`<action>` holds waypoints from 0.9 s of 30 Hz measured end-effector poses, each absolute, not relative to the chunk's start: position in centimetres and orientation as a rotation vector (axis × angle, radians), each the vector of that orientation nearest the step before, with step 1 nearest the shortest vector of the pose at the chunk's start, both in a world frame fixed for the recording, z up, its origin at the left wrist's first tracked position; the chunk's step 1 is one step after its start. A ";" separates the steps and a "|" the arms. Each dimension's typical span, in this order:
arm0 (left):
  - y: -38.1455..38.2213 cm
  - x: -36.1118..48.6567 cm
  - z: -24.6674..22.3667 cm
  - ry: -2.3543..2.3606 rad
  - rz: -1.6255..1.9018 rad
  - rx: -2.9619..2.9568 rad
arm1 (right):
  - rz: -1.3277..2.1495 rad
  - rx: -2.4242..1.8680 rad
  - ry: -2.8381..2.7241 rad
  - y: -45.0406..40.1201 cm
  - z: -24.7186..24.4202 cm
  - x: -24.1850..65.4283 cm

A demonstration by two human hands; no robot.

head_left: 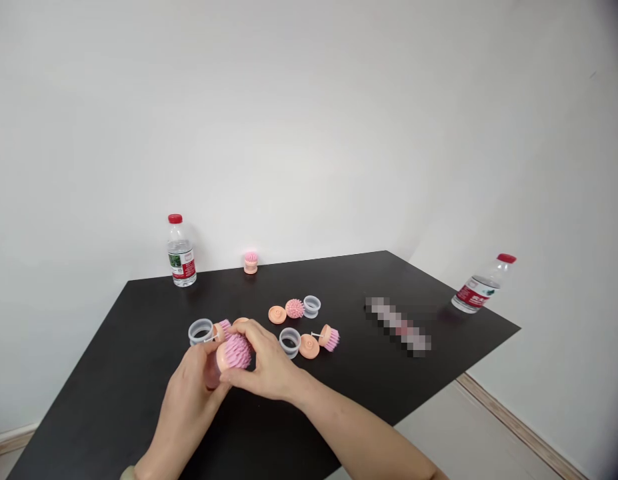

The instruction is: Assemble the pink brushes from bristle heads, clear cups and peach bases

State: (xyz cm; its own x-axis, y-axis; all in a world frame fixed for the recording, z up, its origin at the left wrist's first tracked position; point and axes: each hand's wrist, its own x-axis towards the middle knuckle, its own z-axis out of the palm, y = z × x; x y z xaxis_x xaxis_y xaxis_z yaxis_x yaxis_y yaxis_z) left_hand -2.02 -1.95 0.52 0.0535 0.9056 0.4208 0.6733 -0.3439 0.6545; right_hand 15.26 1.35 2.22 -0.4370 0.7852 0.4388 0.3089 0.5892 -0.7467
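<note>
Both hands hold a round scrub brush with pink bristles and a peach body, above the near left part of the table. My left hand wraps its lower, translucent part from the left. My right hand closes on the bristle end from the right, thumb below and fingers above. Just behind the hands lie a clear ring and another pink brush head, partly covered by my fingers. Right of my right hand are a second clear ring, a peach disc and a brush head with a stem.
Farther back lie a peach disc, a pink brush head and a clear ring. A whole brush stands by the wall. Water bottles stand at the back left and right edge of the black table. A blurred-out item lies right.
</note>
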 end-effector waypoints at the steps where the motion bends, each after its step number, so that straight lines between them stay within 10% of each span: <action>1: -2.0 -2.0 0.5 1.601 1.192 2.073 | 0.753 -0.887 -2.015 1.4 2.0 15.3; 27: -2.0 -1.9 1.4 1.691 1.075 1.985 | 0.896 -0.772 -2.065 2.1 1.3 16.6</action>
